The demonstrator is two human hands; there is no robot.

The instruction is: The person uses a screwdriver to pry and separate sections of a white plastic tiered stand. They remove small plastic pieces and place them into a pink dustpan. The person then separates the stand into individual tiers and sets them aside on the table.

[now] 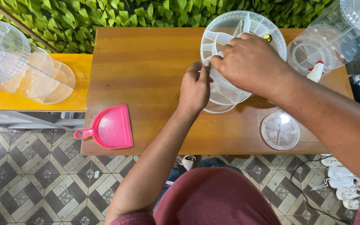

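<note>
Clear plastic tray (230, 37) with divided compartments, tilted on its edge at upper centre of the frame, resting on the wooden counter (146, 66). Right hand (251, 62) laid over the tray's middle, fingers curled and pinching a thin bit of plastic at its left side. Left hand (194, 89) just beside, fingertips closed on the same spot, touching the right hand's fingers. Small yellow piece (267, 38) peeking out behind the right knuckles.

Further out: round clear lid (280, 131) flat on the counter at lower right, apart from the tray. Pink dustpan (109, 127) at the counter's lower left edge, handle pointing left. White bottle with red cap (316, 71) at right, next to more clear containers (326, 46) in the upper right corner. Another stack of clear containers (26, 68) on a yellow shelf (76, 96) at upper left. Green leaf wall (84, 16) along the top. Patterned tile floor (42, 183) below, white shoes (342, 179) at lower right.
</note>
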